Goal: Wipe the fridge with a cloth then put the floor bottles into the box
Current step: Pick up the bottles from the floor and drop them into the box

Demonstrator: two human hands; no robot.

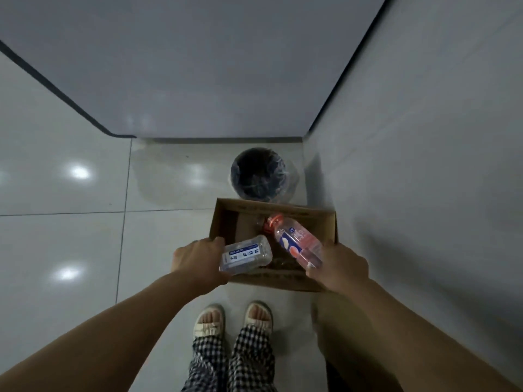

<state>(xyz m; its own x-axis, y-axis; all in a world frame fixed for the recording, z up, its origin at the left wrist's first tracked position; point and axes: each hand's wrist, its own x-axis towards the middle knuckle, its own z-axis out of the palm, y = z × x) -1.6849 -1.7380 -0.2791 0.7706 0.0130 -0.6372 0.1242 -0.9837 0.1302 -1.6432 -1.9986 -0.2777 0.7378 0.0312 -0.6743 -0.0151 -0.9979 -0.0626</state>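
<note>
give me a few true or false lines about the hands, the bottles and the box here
1. Each hand holds a bottle over the box. True: the left hand grips the clear bottle, the right hand the pink-labelled bottle.
2. The pink-labelled bottle has a blue cap. False: its cap is red.
3. A bin stands beyond the box. True.
4. The box is closed. False: it is open at the top.
5. The person is barefoot. False: they wear sandals.
</note>
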